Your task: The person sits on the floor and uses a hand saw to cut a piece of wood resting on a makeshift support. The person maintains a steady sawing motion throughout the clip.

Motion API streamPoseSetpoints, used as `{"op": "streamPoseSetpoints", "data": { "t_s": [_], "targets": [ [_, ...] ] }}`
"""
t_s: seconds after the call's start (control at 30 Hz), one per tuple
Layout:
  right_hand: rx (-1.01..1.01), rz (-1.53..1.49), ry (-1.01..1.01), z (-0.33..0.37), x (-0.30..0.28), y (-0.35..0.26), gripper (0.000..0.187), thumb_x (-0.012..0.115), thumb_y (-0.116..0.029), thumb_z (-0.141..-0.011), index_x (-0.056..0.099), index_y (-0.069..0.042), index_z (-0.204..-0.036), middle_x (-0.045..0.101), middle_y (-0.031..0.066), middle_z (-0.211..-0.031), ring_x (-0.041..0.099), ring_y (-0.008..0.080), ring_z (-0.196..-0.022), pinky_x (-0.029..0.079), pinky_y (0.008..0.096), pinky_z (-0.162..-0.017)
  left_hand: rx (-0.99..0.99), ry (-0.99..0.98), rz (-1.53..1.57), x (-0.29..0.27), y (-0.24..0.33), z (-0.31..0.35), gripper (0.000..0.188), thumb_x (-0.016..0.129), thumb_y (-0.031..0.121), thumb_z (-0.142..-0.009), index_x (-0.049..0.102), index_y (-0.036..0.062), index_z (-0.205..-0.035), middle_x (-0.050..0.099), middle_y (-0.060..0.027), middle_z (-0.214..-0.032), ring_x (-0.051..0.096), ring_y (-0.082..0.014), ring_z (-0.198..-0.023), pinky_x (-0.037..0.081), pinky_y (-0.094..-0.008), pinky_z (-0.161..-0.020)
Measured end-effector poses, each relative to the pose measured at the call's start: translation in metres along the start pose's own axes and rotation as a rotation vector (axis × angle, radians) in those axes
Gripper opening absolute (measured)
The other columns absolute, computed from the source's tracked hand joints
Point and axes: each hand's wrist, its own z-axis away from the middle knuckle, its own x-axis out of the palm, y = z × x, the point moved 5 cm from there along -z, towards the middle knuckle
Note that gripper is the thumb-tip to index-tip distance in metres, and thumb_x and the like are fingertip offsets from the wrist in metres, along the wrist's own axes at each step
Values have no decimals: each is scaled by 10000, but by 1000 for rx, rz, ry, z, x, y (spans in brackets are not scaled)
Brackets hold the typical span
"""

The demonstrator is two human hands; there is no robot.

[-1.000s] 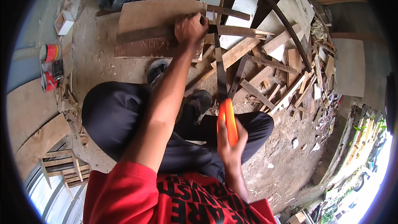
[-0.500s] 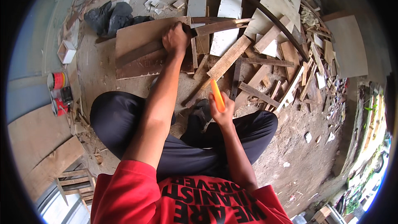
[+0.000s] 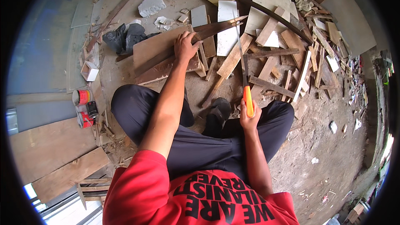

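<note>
My left hand (image 3: 186, 46) grips a long dark wooden plank (image 3: 214, 27), its fingers over the upper edge. The plank slants across a brown board (image 3: 156, 43), and its pale, splintered end points to the far right. In my right hand (image 3: 250, 116) is the orange handle of a machete (image 3: 244, 68), with the fingers wrapped round it. Its long thin blade stretches away from me, crossing the plank near the pale end. The blade is seen almost edge-on, so whether it touches the wood is hard to tell.
Scrap wood (image 3: 271, 68) and white panels (image 3: 227, 29) lie heaped ahead and to the right. A black plastic bag (image 3: 125, 37) and a concrete chunk (image 3: 151, 5) lie at far left. Tins (image 3: 84, 98) stand by the left wall. My bent legs (image 3: 200, 141) are close below.
The machete has swung down from pointing up to lying across the plank's end. My left hand has loosened its fist somewhat on the plank. The whole view has shifted.
</note>
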Motion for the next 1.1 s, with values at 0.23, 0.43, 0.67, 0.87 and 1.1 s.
{"op": "streamPoseSetpoints", "data": {
  "t_s": [0.23,0.43,0.67,0.87,1.1],
  "targets": [
    [-145,3,12,9,2,-24,233,678,-79,-889,534,-24,-714,516,21,-551,492,66,-493,384,260,-461,6,-191,224,2,-9,20,507,800,419,-749,705,87,-1121,633,-104,-1105,585,-315,-1107,473,-412,-942],
    [-146,16,-7,16,4,-21,203,676,-74,-888,556,-11,-736,522,27,-557,486,69,-497,389,267,-469,59,-96,232,-1,2,41,454,800,443,-755,733,110,-1056,659,-107,-1089,622,-312,-1049,472,-422,-920],
    [-127,101,-20,21,1,-8,215,679,-96,-885,557,-16,-727,510,44,-549,488,89,-495,394,282,-475,-36,27,392,-13,14,47,331,768,384,-802,736,80,-931,684,-102,-998,656,-295,-955,502,-394,-830],
    [-181,81,-50,25,12,-12,219,686,-118,-878,561,-17,-730,517,65,-545,483,110,-481,403,296,-479,-150,32,332,-7,5,52,407,828,411,-713,715,142,-996,668,-55,-1028,605,-275,-1041,413,-437,-909],
    [-178,95,-58,26,9,-16,218,691,-131,-883,573,-7,-749,514,56,-552,471,92,-503,401,292,-480,-4,-15,211,-3,11,56,497,835,374,-714,660,79,-1074,646,-94,-1085,576,-311,-1089,392,-464,-973]
  ]
}}
